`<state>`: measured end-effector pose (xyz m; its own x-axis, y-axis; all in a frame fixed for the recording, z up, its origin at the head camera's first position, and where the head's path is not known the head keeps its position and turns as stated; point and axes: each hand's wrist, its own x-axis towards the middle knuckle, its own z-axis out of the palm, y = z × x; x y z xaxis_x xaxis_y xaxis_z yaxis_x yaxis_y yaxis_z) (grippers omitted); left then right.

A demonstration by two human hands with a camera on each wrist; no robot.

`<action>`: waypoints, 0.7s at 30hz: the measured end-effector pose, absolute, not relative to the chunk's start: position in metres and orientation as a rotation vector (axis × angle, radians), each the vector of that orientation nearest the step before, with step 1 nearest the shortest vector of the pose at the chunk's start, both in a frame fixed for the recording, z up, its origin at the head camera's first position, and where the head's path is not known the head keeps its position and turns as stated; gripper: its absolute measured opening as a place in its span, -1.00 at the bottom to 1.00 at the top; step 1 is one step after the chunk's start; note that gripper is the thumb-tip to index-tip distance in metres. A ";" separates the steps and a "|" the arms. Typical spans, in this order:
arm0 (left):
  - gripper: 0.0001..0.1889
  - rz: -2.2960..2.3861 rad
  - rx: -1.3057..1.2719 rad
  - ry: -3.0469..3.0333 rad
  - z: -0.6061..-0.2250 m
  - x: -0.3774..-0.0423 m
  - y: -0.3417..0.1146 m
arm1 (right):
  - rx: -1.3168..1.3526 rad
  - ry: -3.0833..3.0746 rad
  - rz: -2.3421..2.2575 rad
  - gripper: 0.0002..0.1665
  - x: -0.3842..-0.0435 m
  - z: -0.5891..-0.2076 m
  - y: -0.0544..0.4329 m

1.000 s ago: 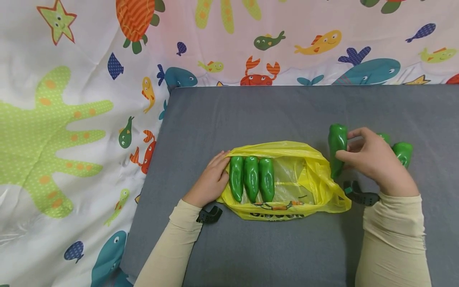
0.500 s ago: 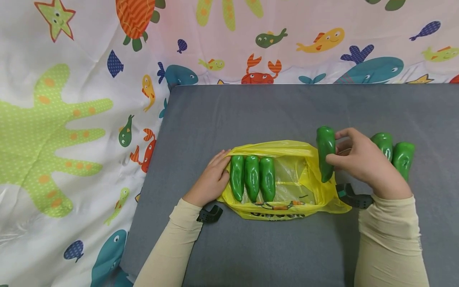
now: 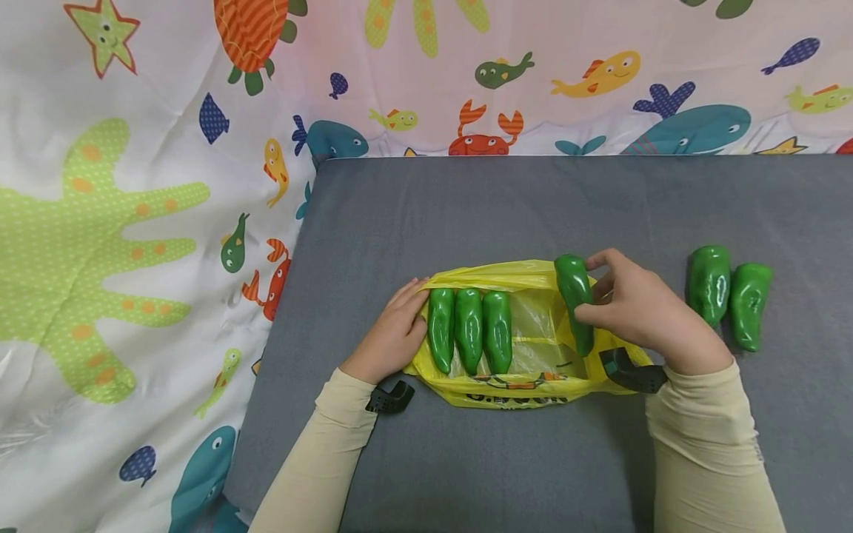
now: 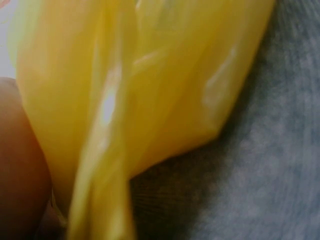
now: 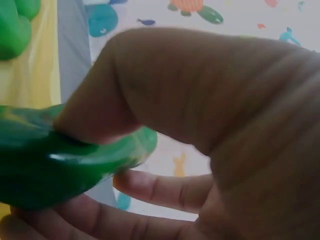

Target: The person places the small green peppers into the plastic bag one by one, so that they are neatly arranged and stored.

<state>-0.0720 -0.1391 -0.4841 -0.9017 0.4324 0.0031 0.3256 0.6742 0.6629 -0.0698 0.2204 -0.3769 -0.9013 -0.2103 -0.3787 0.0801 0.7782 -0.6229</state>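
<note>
My right hand pinches a glossy green pepper between thumb and fingers, over the right part of a yellow plastic bag. The right wrist view shows the thumb on top of the held pepper and the fingers beneath. Three similar green peppers lie side by side in the bag's left half. At the bag's left end, my left hand holds its edge; some fingertips are hidden by the plastic. Yellow plastic fills much of the left wrist view, blurred.
Two more green peppers lie on the grey tabletop to the right of my right hand. A white cloth printed with sea animals stands along the left and back. Each wrist wears a black strap.
My right hand has carried the pepper leftward from beside the bag to over its right part, uncovering the two peppers on the table. The left hand stays at the bag's edge.
</note>
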 end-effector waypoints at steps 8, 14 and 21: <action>-0.45 1.045 0.630 2.728 -0.483 -0.072 -0.139 | -0.144 2.468 -0.934 -0.21 -0.069 -0.382 0.198; -0.45 1.033 0.630 2.733 -0.485 -0.073 -0.139 | -0.211 2.448 -0.914 -0.23 -0.070 -0.389 0.188; -0.45 1.026 0.622 2.729 -0.485 -0.072 -0.139 | -0.267 2.399 -0.902 -0.20 -0.071 -0.396 0.183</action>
